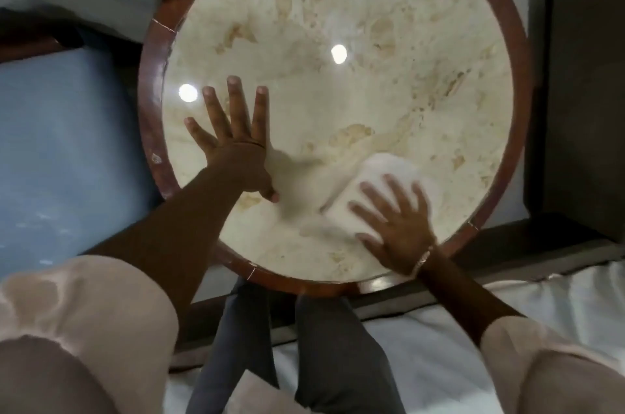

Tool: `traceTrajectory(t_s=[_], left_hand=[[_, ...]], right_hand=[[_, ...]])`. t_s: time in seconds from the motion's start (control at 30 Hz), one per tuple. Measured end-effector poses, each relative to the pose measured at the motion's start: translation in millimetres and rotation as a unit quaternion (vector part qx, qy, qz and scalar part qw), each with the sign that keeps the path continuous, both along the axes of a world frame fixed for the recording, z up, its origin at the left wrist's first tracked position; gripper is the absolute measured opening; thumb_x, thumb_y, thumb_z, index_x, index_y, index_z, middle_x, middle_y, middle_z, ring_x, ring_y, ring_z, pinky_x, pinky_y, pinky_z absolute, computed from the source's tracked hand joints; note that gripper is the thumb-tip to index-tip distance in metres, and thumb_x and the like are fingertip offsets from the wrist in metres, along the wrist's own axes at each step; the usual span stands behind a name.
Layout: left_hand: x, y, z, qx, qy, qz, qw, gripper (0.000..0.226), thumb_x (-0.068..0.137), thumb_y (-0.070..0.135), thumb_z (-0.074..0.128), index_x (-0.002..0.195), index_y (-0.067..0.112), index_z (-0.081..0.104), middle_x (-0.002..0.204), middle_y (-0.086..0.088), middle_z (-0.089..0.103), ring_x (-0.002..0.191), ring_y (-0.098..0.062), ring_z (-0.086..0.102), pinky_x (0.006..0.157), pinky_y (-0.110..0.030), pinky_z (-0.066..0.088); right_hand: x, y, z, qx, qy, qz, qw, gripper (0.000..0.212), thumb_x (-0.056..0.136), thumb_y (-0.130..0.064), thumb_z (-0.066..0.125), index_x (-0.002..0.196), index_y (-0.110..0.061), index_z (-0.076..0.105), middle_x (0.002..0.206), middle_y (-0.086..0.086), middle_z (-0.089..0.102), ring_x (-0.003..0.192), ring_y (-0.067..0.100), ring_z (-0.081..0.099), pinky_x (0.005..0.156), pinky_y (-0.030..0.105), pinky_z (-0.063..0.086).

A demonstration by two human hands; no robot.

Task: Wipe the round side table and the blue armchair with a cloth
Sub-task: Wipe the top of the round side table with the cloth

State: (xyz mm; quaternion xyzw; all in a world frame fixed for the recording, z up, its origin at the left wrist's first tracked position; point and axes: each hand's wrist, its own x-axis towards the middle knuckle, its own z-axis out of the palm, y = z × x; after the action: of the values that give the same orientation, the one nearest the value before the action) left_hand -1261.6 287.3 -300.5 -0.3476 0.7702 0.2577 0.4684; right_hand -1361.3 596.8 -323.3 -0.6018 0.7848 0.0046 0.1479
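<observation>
A white cloth (382, 183) is pressed flat under the spread right hand (395, 220) near the front right edge of the round side table (338, 102). The left hand (236, 139) is laid open, fingers splayed, by the left rim. The marble centre and far edge are left bare. The blue armchair (64, 149) is seen just beside the table's left edge.

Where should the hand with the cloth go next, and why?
Probably slide the cloth up and away across the table. The right hand presses it flat near the close right edge, so the far part of the pale top looks not yet reached. The left hand lies flat, fingers spread, on the left side, seemingly steadying the table.
</observation>
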Motion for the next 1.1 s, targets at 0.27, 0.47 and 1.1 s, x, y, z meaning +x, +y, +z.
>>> traceTrajectory(t_s=[0.27,0.47,1.1], left_hand=[[2.7,7.0,-10.3,-0.047,0.007,-0.011,0.999,0.19,0.017,0.06,0.095,0.133,0.029,-0.053,0.118,-0.004,-0.075,0.111,-0.035,-0.065,0.096,-0.07,-0.026],[9.3,4.5,-18.7,-0.067,0.031,-0.012,0.997,0.19,0.02,0.059,0.096,0.129,0.031,-0.057,0.111,-0.003,-0.078,0.11,-0.036,-0.065,0.105,-0.076,-0.019],[61.1,-9.8,-42.2,-0.114,0.285,-0.106,0.946,0.157,0.044,0.085,0.072,0.155,0.023,-0.02,0.166,-0.018,-0.024,0.149,-0.047,-0.024,0.111,-0.069,-0.017]], right_hand=[[-121.3,-104.2,-25.7,-0.025,0.105,-0.465,0.879,0.067,0.097,-0.066,0.021,0.155,-0.035,0.021,0.167,0.001,0.025,0.152,0.035,0.023,0.111,0.07,0.031],[77.1,-19.6,-11.7,0.001,0.033,-0.214,0.976,0.069,0.094,-0.064,0.038,0.155,-0.038,0.024,0.167,-0.002,0.021,0.154,0.035,0.017,0.112,0.069,0.023],[236.2,-9.9,-30.0,0.017,0.024,-0.36,0.932,0.065,0.097,-0.059,0.028,0.154,-0.028,0.029,0.167,0.002,0.02,0.153,0.038,0.016,0.113,0.066,0.025]])
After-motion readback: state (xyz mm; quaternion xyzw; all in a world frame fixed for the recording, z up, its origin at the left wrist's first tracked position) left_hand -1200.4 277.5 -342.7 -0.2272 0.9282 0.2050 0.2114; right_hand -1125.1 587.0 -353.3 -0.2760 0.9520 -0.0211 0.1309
